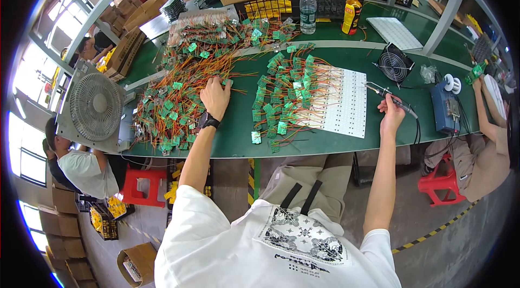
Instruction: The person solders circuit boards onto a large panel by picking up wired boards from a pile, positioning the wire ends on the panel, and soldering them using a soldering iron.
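My left hand (215, 98), with a dark watch on its wrist, is at the right edge of a large heap of small green circuit boards with orange and red wires (172, 106). Its fingers are closed at a small green circuit board (228, 82). In my right hand (392, 117) is a soldering iron (400, 103), its tip pointing left above the edge of a white perforated panel (349, 105). Wires run from the panel's left part to a cluster of green circuit boards (271, 95) lying on the green table (233, 139).
A square black fan (394, 66) stands beyond the iron, with a blue box and solder spool (447, 106) to the right. Farther back are a water bottle (307, 11) and a yellow bottle (351, 14). A large fan (95, 106) is at left. Other people sit at both sides.
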Demonstrator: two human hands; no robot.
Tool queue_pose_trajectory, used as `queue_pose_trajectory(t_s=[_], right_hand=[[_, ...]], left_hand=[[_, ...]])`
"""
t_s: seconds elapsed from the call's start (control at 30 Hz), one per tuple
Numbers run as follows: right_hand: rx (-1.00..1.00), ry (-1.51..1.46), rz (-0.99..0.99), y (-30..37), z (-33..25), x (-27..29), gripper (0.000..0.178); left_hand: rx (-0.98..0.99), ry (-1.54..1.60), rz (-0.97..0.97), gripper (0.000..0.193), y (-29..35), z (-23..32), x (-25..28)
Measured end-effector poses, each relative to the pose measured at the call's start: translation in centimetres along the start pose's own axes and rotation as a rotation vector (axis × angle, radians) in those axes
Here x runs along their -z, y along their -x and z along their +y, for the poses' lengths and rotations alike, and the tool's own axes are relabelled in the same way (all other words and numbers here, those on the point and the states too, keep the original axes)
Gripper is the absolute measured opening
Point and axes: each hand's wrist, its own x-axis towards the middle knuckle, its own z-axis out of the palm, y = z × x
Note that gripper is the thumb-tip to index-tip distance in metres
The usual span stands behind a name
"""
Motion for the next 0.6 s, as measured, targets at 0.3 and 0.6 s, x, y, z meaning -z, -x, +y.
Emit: queue_pose_trajectory(t_s=[0.3, 0.6], right_hand=[[-0.082, -0.045, 0.070, 0.2, -0.5, -0.2, 0.016], [-0.080, -0.099, 0.008, 0.1, -0.5, -0.3, 0.016]], left_hand=[[0.231, 0.414, -0.129, 0.017, 1.3, 1.5, 2.4], [0.388, 0.968, -0.451, 0.043, 5.8, 2.8, 4.9]])
